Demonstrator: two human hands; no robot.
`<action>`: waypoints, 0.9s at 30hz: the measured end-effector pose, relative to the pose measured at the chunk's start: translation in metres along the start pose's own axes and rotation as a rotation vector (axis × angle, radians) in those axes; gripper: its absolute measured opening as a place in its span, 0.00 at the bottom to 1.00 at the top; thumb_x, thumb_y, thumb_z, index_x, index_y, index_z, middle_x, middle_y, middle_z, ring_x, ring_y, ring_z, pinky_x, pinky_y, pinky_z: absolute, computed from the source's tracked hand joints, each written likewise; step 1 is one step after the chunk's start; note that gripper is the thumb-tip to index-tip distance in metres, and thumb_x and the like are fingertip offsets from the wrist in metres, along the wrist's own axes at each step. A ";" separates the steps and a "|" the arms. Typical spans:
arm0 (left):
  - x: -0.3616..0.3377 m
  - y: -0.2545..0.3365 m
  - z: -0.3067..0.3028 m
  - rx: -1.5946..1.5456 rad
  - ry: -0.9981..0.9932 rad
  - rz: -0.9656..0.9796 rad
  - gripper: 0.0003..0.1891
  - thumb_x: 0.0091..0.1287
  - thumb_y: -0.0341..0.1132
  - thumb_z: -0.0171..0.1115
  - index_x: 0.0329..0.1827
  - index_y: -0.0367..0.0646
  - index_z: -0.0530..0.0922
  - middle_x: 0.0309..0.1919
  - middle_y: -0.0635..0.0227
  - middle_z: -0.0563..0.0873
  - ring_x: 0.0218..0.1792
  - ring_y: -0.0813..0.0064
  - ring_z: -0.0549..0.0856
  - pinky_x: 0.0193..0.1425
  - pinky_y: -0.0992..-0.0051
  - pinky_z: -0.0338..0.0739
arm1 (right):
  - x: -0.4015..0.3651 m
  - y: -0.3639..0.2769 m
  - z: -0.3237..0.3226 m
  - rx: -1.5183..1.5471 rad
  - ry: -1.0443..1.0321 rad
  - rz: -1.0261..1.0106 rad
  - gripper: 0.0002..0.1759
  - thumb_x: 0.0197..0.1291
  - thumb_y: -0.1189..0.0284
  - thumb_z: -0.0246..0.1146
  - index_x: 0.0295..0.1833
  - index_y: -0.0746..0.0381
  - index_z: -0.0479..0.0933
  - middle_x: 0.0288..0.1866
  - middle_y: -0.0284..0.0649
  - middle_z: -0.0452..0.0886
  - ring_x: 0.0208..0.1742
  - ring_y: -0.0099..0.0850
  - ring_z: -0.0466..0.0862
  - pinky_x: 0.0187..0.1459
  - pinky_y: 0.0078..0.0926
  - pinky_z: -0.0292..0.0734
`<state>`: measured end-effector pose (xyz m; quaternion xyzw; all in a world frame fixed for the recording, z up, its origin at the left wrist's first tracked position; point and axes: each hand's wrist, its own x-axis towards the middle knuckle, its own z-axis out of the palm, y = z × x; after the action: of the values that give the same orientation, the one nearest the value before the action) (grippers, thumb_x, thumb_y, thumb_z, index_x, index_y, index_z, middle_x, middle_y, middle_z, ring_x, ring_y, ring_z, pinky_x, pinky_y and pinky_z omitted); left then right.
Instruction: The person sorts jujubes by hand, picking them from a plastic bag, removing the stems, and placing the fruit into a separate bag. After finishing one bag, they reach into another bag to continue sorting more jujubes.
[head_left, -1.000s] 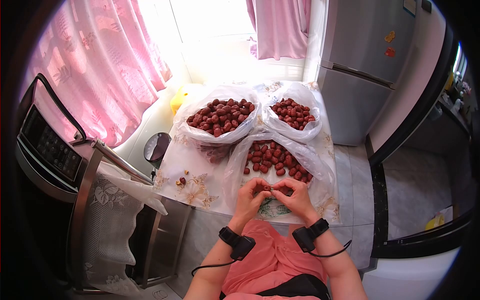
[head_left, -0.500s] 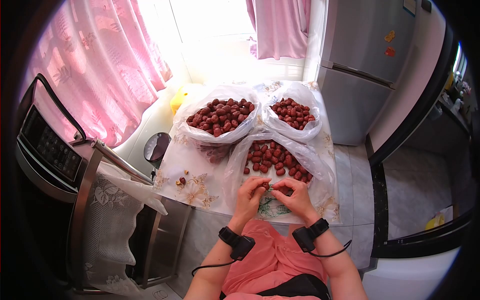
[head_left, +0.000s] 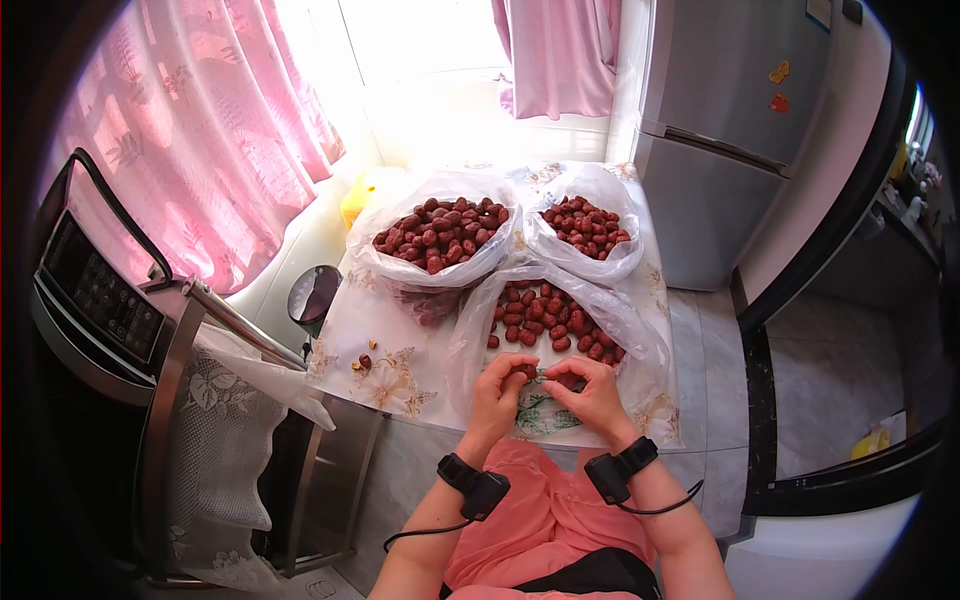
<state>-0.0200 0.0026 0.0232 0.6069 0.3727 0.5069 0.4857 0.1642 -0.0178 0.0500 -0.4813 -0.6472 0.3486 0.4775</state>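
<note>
**Red Dates [head_left: 440,235] by the Bagful**

A person's left hand [head_left: 495,390] pinches 1 date [head_left: 525,371] between thumb and bent fingers, over the tabletop [head_left: 400,345] beside its near edge, right of middle. The right hand [head_left: 592,390], fingers curled, stands just beside it, nearly tip to tip; dark red shows beneath those fingers, but whether they grip a 2nd date cannot be told.

The pinched date could slip, since only fingertips appear to hold it, and might roll over the near edge close by. The near bag [head_left: 645,355], soft and wide-mouthed, could spill if a wrist caught its rim. The big bag [head_left: 372,245], heaped to its mouth, could shed fruit if bumped.

The count: 2 hands, with 1 black band [head_left: 474,484] on each wrist; 3 bags, comprising the near bag at the near edge, the big bag toward the far left corner and the small bag [head_left: 625,268] toward the far right. The bagged dates overlap too closely to number. Scraps [head_left: 363,361], about 3, lie near the tabletop's near left corner.
</note>
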 end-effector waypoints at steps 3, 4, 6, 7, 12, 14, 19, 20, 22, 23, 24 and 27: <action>0.000 -0.001 -0.001 -0.015 -0.003 -0.020 0.11 0.74 0.19 0.53 0.55 0.36 0.80 0.47 0.69 0.84 0.49 0.79 0.84 0.58 0.77 0.78 | 0.000 -0.001 0.000 -0.003 0.000 0.003 0.09 0.57 0.76 0.75 0.42 0.66 0.87 0.37 0.34 0.87 0.35 0.19 0.82 0.39 0.19 0.77; 0.000 -0.002 -0.001 -0.024 -0.004 -0.032 0.10 0.74 0.20 0.54 0.54 0.36 0.79 0.46 0.69 0.84 0.48 0.79 0.84 0.58 0.77 0.78 | 0.000 -0.001 0.000 -0.003 -0.001 0.006 0.09 0.57 0.76 0.75 0.42 0.66 0.87 0.37 0.34 0.87 0.35 0.19 0.82 0.39 0.19 0.77; -0.001 -0.004 -0.001 -0.035 -0.005 -0.046 0.09 0.74 0.21 0.55 0.54 0.36 0.78 0.46 0.70 0.84 0.48 0.80 0.84 0.58 0.77 0.77 | 0.000 0.000 0.001 -0.001 0.009 -0.005 0.09 0.56 0.74 0.75 0.42 0.65 0.87 0.36 0.36 0.87 0.33 0.20 0.83 0.37 0.20 0.77; -0.001 -0.005 -0.002 -0.047 -0.005 -0.060 0.08 0.74 0.22 0.56 0.54 0.37 0.78 0.45 0.70 0.84 0.48 0.80 0.84 0.57 0.78 0.77 | 0.000 0.001 0.001 0.002 0.019 -0.016 0.10 0.56 0.73 0.75 0.42 0.65 0.87 0.36 0.37 0.87 0.31 0.22 0.83 0.35 0.21 0.77; -0.001 -0.005 -0.002 -0.071 -0.020 -0.057 0.06 0.74 0.26 0.60 0.52 0.38 0.76 0.43 0.72 0.84 0.46 0.82 0.83 0.54 0.79 0.77 | 0.000 0.000 0.000 0.003 0.018 -0.021 0.10 0.56 0.73 0.75 0.42 0.65 0.87 0.36 0.37 0.87 0.31 0.22 0.84 0.35 0.21 0.78; -0.001 -0.005 -0.003 -0.075 -0.024 -0.054 0.06 0.74 0.26 0.60 0.51 0.38 0.76 0.43 0.72 0.83 0.45 0.82 0.82 0.54 0.79 0.76 | 0.000 0.000 0.001 0.008 0.018 -0.021 0.10 0.56 0.73 0.75 0.42 0.65 0.87 0.36 0.37 0.87 0.31 0.22 0.84 0.35 0.21 0.78; 0.000 -0.002 -0.003 -0.043 -0.050 0.003 0.05 0.73 0.25 0.61 0.49 0.38 0.76 0.43 0.72 0.81 0.45 0.82 0.82 0.53 0.79 0.76 | 0.000 0.000 0.001 -0.001 0.019 -0.028 0.10 0.55 0.73 0.74 0.42 0.65 0.87 0.36 0.37 0.87 0.32 0.23 0.84 0.36 0.22 0.78; 0.000 -0.002 -0.003 -0.043 -0.050 0.003 0.05 0.73 0.25 0.61 0.49 0.38 0.76 0.43 0.72 0.81 0.45 0.82 0.82 0.53 0.79 0.76 | 0.000 0.000 0.001 -0.001 0.019 -0.028 0.10 0.55 0.73 0.74 0.42 0.65 0.87 0.36 0.37 0.87 0.32 0.23 0.84 0.36 0.22 0.78; 0.000 -0.002 -0.002 -0.046 -0.018 0.020 0.06 0.73 0.23 0.58 0.50 0.37 0.77 0.45 0.71 0.82 0.47 0.81 0.83 0.54 0.79 0.77 | 0.000 0.000 0.000 0.004 0.015 -0.021 0.09 0.56 0.73 0.74 0.42 0.65 0.87 0.36 0.37 0.87 0.32 0.23 0.84 0.36 0.22 0.78; 0.000 -0.002 -0.002 -0.046 -0.018 0.021 0.06 0.73 0.23 0.58 0.50 0.37 0.77 0.45 0.71 0.82 0.47 0.81 0.83 0.54 0.79 0.77 | 0.000 0.000 0.000 0.004 0.015 -0.021 0.09 0.56 0.73 0.74 0.42 0.65 0.87 0.36 0.37 0.87 0.32 0.23 0.84 0.36 0.22 0.78; -0.001 -0.001 -0.001 -0.053 -0.008 -0.002 0.08 0.73 0.22 0.57 0.51 0.37 0.78 0.46 0.70 0.82 0.48 0.80 0.83 0.56 0.78 0.77 | 0.000 -0.001 0.000 0.000 0.019 -0.026 0.09 0.56 0.73 0.74 0.42 0.65 0.87 0.35 0.37 0.87 0.32 0.23 0.84 0.36 0.22 0.78; 0.001 -0.003 0.000 -0.041 -0.002 -0.009 0.11 0.73 0.19 0.55 0.54 0.37 0.80 0.47 0.69 0.83 0.49 0.79 0.84 0.58 0.77 0.77 | 0.000 0.001 0.001 -0.012 0.043 -0.039 0.09 0.56 0.73 0.74 0.41 0.65 0.87 0.35 0.37 0.87 0.31 0.23 0.84 0.35 0.21 0.78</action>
<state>-0.0202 0.0041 0.0202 0.5957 0.3646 0.5114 0.5007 0.1635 -0.0172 0.0491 -0.4788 -0.6482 0.3248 0.4951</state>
